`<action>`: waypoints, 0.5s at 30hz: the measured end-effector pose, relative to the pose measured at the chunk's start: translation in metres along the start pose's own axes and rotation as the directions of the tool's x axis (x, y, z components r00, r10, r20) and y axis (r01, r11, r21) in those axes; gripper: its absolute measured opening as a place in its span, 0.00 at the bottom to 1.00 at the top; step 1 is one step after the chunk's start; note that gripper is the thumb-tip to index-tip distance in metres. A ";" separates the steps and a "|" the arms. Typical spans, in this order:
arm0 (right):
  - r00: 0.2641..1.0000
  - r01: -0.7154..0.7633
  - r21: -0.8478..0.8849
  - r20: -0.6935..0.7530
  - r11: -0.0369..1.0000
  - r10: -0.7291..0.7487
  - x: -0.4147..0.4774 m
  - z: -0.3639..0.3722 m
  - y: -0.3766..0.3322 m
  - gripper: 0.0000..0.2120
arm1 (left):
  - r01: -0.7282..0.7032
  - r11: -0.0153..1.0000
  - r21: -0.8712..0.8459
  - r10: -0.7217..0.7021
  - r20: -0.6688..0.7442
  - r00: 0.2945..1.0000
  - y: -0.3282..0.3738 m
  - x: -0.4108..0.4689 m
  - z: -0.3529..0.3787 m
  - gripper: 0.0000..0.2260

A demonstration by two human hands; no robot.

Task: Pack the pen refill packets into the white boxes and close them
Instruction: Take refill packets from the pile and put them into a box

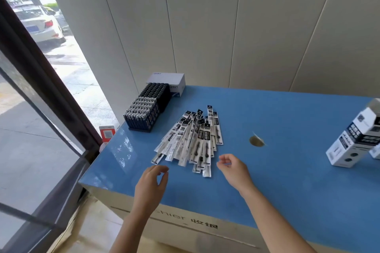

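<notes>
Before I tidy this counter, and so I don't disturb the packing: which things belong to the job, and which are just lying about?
Job: pen refill packets, fanned mid-table; white boxes at the right edge; left hand, right hand, both empty.
Lying about: black trays; CHNT box behind them; red QR card by the window.

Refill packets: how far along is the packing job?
Nothing looks packed: the refill packets lie in a loose pile on the blue table. In hand: nothing; left hand and right hand hover empty beside the pile. Left: all packets, then closing the white boxes at right.
</notes>
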State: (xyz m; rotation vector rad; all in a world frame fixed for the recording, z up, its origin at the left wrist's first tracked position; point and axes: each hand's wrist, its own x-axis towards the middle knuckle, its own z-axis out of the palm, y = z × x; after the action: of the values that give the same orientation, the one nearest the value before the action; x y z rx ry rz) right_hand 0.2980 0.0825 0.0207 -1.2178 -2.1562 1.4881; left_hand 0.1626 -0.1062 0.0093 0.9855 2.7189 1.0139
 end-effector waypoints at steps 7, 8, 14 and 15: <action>0.998 0.022 -0.230 -0.052 0.973 -0.034 0.061 0.035 -0.027 0.23 | -0.061 0.998 -0.006 0.061 0.013 0.998 -0.019 0.055 -0.005 0.06; 0.996 0.029 -0.289 -0.071 0.957 -0.052 0.068 0.041 -0.027 0.25 | -0.067 0.998 -0.008 0.067 0.016 0.998 -0.021 0.066 -0.005 0.06; 0.981 -0.049 -0.573 -0.183 0.818 -0.069 0.092 0.065 -0.034 0.36 | -0.075 0.997 -0.024 0.077 0.070 0.995 -0.030 0.119 -0.002 0.07; 0.981 -0.062 -0.576 -0.185 0.815 -0.056 0.096 0.066 -0.036 0.36 | -0.071 0.997 -0.031 0.073 0.082 0.994 -0.033 0.126 -0.001 0.07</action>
State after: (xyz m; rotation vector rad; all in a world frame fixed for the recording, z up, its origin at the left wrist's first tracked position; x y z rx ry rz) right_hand 0.1806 0.1066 -0.0005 -1.4662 -2.5501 0.6619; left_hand 0.0452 -0.0505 0.0078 1.1031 2.6130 0.9954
